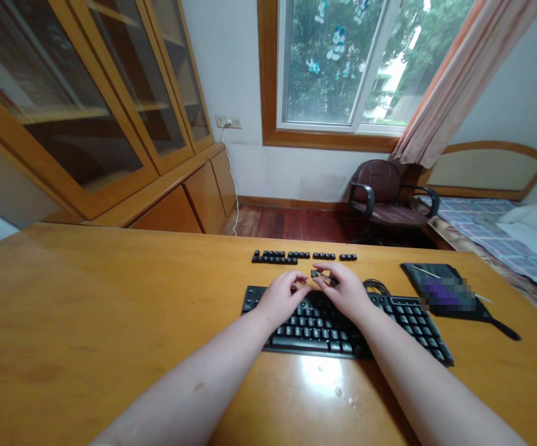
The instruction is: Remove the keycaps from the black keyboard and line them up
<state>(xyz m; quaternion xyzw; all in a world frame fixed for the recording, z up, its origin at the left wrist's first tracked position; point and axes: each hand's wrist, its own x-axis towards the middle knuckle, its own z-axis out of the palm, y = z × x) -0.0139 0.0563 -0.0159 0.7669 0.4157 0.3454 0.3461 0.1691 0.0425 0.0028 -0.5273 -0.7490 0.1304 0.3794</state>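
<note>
A black keyboard (389, 316) lies on the wooden desk (87, 322) in front of me. Both hands hover over its top row. My right hand (345, 291) pinches a small black keycap (317, 274) between thumb and fingers, with a thin tool partly hidden in the same grip. My left hand (282, 296) has its fingers curled and pressed together right next to that keycap; what it holds, if anything, is hidden. Behind the keyboard, several removed black keycaps (303, 256) lie in rows on the desk.
A black pouch (435, 275) with a thin stick on it lies at the right, beside a coiled cable (376, 286). Beyond the desk stand a dark office chair (384, 198), a bed (505, 238), a window and glass-fronted wooden cabinets (110, 111).
</note>
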